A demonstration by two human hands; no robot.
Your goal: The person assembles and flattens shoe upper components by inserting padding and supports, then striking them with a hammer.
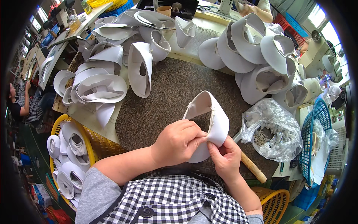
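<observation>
Over the near part of the dark speckled work board (164, 89), both my hands hold a white curved piece, apparently a shoe upper (219, 125), with a rough seam edge. My left hand (177, 143) pinches the edge at its lower middle between thumb and fingers. Just right of that, my right hand (226, 158) grips the lower side with the thumb on top. The upper stands bent into a loop, its opening turned toward the far left. Beside my right hand lies a tool with a wooden handle (253, 168); its head is not clearly seen.
Piles of white uppers lie at the far left (100, 87) and far right (231, 52). A clear plastic bag (276, 115) of small metal-looking pieces sits at right. A yellow basket (91, 149) holds more uppers; a blue basket (306, 142) stands right. Another person's hand (255, 13) is far off.
</observation>
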